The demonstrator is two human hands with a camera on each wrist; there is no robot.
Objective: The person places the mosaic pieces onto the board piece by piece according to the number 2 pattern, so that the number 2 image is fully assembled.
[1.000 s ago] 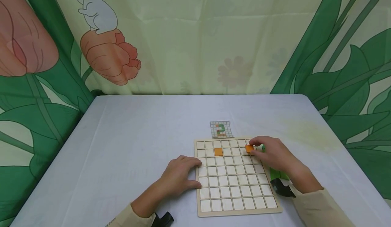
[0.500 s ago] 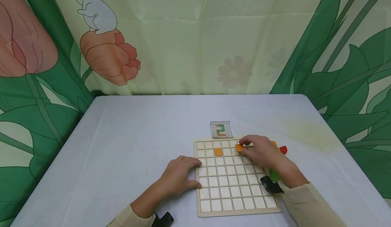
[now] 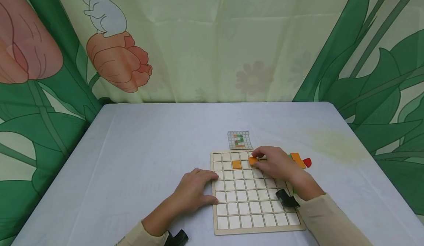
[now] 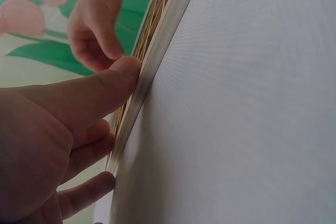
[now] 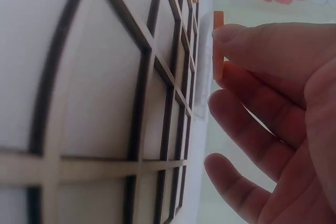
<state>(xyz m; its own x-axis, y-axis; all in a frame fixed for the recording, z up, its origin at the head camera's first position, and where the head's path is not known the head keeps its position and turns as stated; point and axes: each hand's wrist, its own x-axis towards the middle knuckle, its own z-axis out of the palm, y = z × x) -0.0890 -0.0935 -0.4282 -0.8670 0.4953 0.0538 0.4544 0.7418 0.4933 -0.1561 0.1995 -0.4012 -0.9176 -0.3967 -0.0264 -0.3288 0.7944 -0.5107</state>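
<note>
A pale wooden grid board lies on the table, its squares framed by raised strips. One orange square tile sits in a cell of its second row. My right hand pinches another orange square tile between thumb and fingers, over the same row and to the right of the first. In the right wrist view this held tile appears edge-on, apart from the strips. At the board's left edge my left hand rests with thumb and fingers spread; its thumb touches the wooden rim in the left wrist view.
Behind the board lies a small card printed with a coloured grid pattern. Loose orange pieces and a red piece lie to the board's right, with green ones partly hidden by the right arm. A printed curtain hangs behind the table.
My right hand has moved left across the board's second row with the orange tile, uncovering loose orange and red pieces at the right. The left hand has stayed at the edge.
</note>
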